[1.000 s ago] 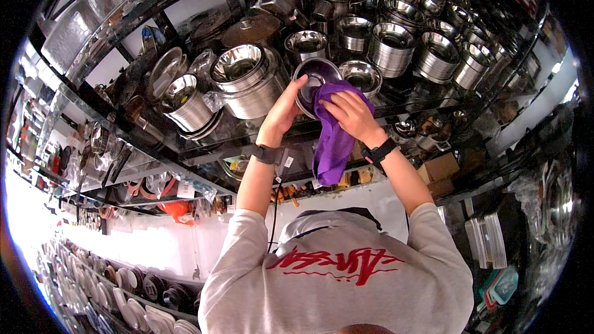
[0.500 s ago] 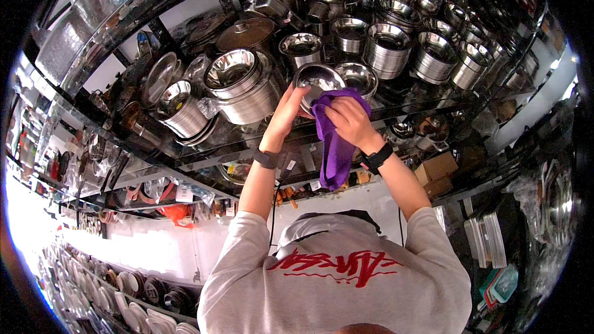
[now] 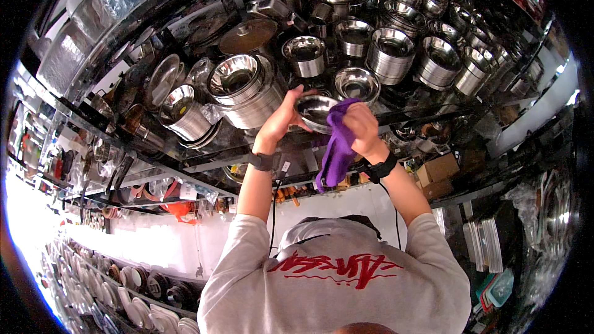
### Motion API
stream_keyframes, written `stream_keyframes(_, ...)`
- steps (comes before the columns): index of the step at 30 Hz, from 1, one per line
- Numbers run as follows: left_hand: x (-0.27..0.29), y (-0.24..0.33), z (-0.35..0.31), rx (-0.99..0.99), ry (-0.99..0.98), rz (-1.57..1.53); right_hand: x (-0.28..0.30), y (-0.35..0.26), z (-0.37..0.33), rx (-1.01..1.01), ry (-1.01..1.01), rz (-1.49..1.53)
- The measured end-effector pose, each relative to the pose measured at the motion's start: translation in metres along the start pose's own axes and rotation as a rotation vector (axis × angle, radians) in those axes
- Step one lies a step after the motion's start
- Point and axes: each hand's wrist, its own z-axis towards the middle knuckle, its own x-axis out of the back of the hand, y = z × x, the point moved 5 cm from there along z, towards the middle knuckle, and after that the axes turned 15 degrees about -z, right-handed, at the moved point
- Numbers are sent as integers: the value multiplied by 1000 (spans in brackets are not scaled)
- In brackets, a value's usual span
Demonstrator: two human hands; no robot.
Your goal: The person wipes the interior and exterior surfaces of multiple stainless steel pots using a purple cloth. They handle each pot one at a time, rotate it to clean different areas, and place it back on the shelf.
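A shiny steel bowl [image 3: 312, 107] is held at the front edge of the shelf, its mouth tipped upward. My left hand [image 3: 281, 120] grips its left side, with the thumb up along the rim and the other fingers behind or under it. At the bowl's right rim, my right hand [image 3: 364, 125] is closed on a purple cloth [image 3: 337, 154]. The cloth covers part of the rim and its loose end hangs down below the hand. Just behind sits another steel bowl [image 3: 357, 85] on the shelf. A tall stack of steel bowls [image 3: 247, 100] stands left of my left hand.
More bowl stacks [image 3: 391, 62] fill the shelf to the right and back. A round lid [image 3: 249, 37] lies behind the left stack. A smaller bowl stack [image 3: 185, 114] stands farther left. Below the shelf are a cardboard box [image 3: 438, 170] and orange-handled items [image 3: 288, 195].
The held bowl has come slightly down and toward me, and its mouth looks flatter. My right hand and the cloth have shifted to the bowl's right rim.
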Motion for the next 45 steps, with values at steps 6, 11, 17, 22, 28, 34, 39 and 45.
stream_keyframes(6,-44,34,-21,-487,-109,229,18,26,17,-424,143,23)
stream_keyframes(11,-31,8,-14,-333,-263,100,9,42,20,-609,243,-12)
stream_keyframes(17,-49,1,-11,-361,-109,-395,-14,-6,50,-241,-143,-195)
stream_keyframes(22,-58,-9,-12,-230,-246,-199,-9,29,53,-486,50,-30)
stream_keyframes(28,-89,0,-13,-722,-251,1038,-31,53,5,-1452,171,1445)
stream_keyframes(34,-89,-8,5,-758,-289,1223,-22,54,-30,-1562,171,1282)
stream_keyframes(39,-87,-12,29,-765,-284,1197,-14,103,-103,-1552,43,717)
stream_keyframes(45,-69,-34,68,-721,-224,1279,22,136,-130,-1708,300,439)
